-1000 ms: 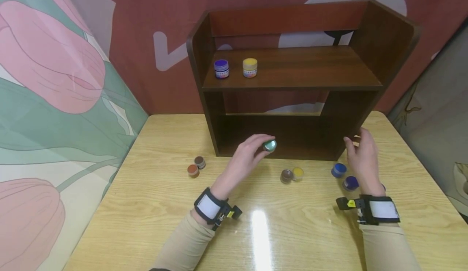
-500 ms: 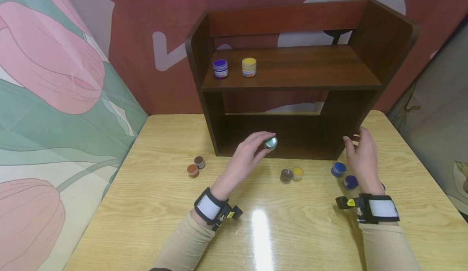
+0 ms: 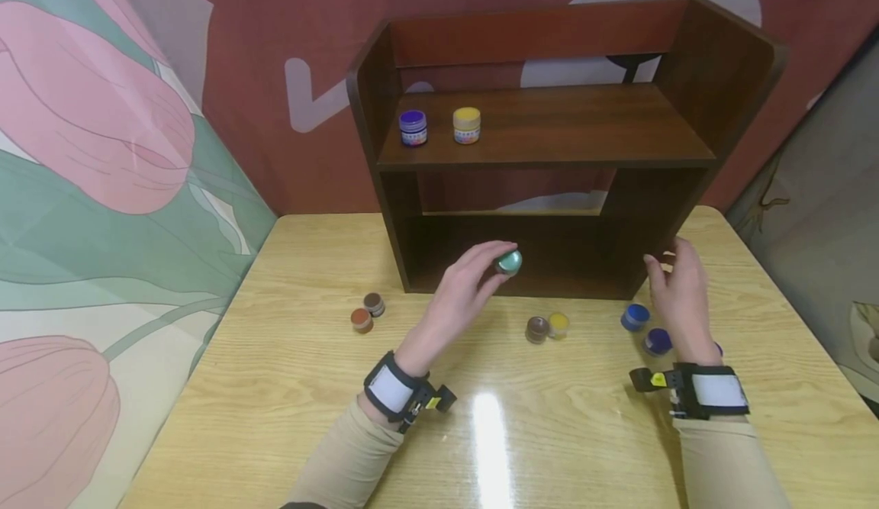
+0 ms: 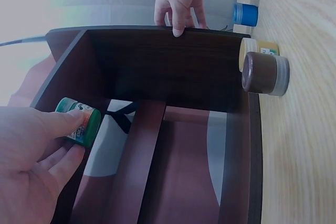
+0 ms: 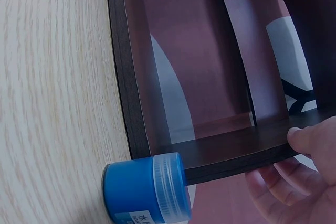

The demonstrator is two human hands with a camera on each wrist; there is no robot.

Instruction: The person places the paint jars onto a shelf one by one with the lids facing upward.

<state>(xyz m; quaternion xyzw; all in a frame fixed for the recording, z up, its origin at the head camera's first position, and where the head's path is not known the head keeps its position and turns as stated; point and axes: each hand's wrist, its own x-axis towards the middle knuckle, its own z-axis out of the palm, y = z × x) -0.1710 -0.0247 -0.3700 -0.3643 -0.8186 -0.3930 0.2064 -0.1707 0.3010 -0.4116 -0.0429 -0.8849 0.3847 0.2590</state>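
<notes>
My left hand (image 3: 456,291) pinches a small paint jar (image 3: 510,262) between thumb and fingers, in front of the lower opening of a dark brown wooden shelf (image 3: 570,127). The left wrist view shows the jar's green lid (image 4: 92,128) and printed label, with the thumb (image 4: 65,121) across its side. My right hand (image 3: 683,303) holds the shelf's right side panel. In the right wrist view its thumb (image 5: 300,139) lies on the panel's front edge and the other fingers (image 5: 268,187) bend round the outer side. A blue jar (image 5: 134,187) stands below that hand, against the shelf's base.
On the upper board stand a purple jar (image 3: 413,129) and a yellow jar (image 3: 467,126). Along the wooden table (image 3: 309,387) lie an orange-brown jar (image 3: 362,320), dark brown jar (image 3: 374,304), brown jar (image 3: 538,330), yellow jar (image 3: 559,325), blue jar (image 3: 635,317) and dark-blue jar (image 3: 658,342).
My left hand has risen slightly with the green jar, whose end has turned a little more toward the head camera. My right hand keeps its hold on the side panel.
</notes>
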